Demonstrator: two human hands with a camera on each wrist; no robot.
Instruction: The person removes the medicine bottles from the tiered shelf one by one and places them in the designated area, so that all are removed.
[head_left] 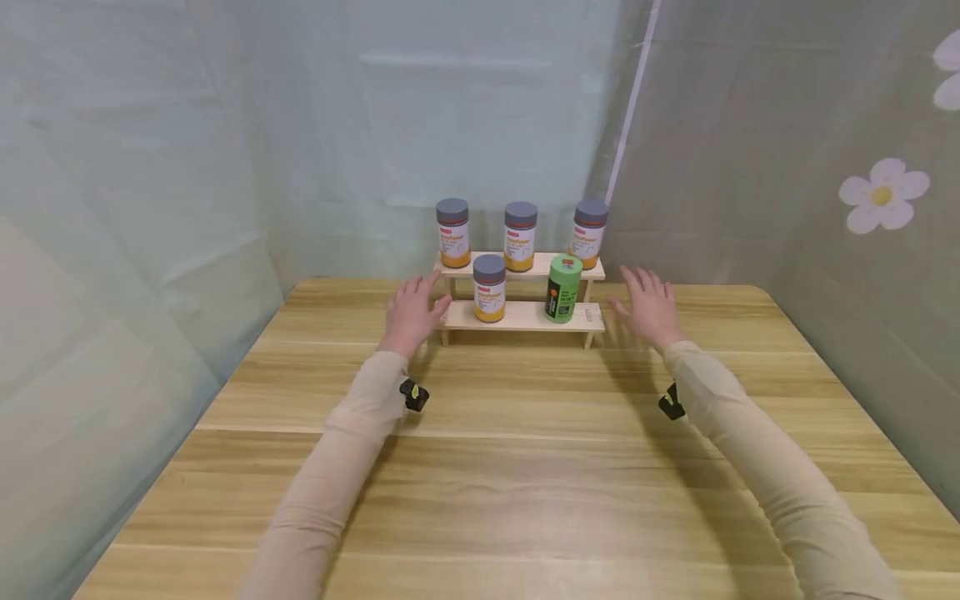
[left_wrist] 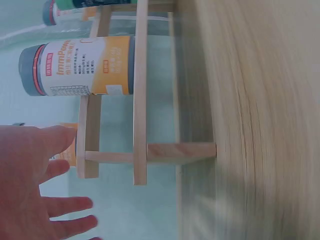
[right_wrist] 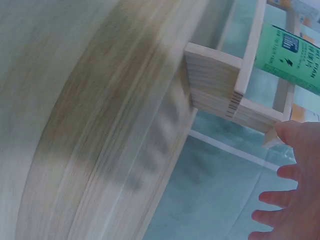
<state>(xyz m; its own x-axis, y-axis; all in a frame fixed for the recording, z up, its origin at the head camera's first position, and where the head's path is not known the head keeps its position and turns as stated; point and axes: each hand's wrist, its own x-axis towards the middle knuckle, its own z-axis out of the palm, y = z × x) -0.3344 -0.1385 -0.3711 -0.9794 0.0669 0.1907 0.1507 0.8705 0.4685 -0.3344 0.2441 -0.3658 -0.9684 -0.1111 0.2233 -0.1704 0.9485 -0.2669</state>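
Observation:
A two-step wooden rack stands at the back of the table. On its upper step are three grey-lidded supplement bottles, at left, middle and right. The lower step bears another grey-lidded bottle and a green bottle. My left hand is held beside the rack's left end, fingers spread. Off the right end, my right hand hovers with its fingers extended. Neither hand holds anything. In the left wrist view, the left hand partly hides one bottle.
The wood-grain table spreads out in front of the rack. Pale curtains hang behind and on both sides, with a white flower print at right. Each wrist wears a small black device.

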